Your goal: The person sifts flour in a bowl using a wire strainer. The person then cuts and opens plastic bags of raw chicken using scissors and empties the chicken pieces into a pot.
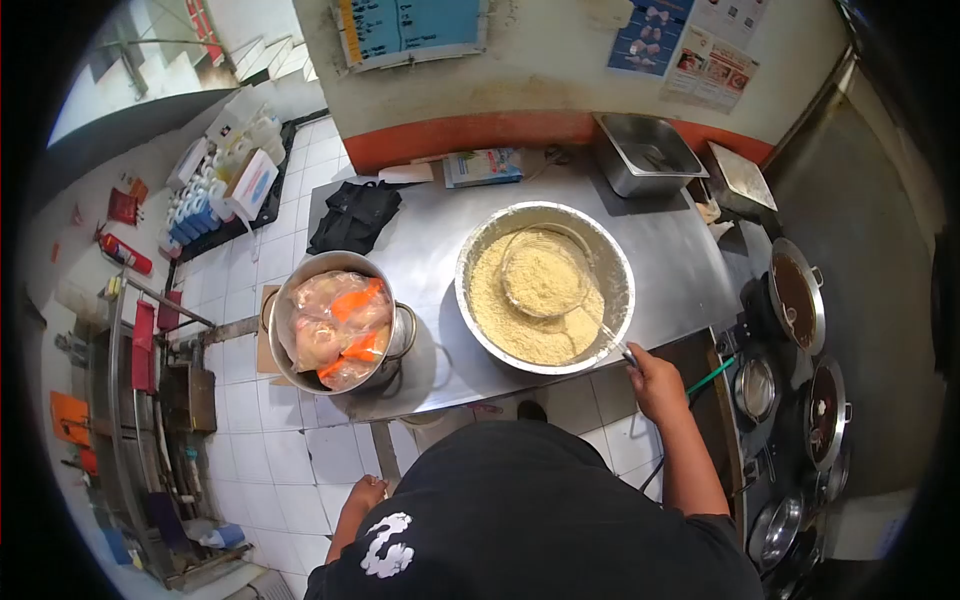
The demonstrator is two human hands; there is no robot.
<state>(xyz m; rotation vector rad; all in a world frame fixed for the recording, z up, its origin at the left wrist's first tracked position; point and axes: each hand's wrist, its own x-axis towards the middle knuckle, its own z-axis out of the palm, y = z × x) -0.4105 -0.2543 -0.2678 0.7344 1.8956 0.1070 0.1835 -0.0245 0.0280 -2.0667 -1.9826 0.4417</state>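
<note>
You wear a plain-weave black fabric T-shirt with short, loose sleeves that end above your bare forearms. A rough-edged, curved white print, broken into blotchy pieces, marks its left side near the sleeve. Past the rounded front hem area, a dark, round-toed shoe partly shows.

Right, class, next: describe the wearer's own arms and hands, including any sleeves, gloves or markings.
The left hand and right hand are both ungloved, and the forearms show bare below the sleeves. The person wears a black short-sleeved top with a white motif on its left side. Small details on the fingers are too small to tell.
</note>
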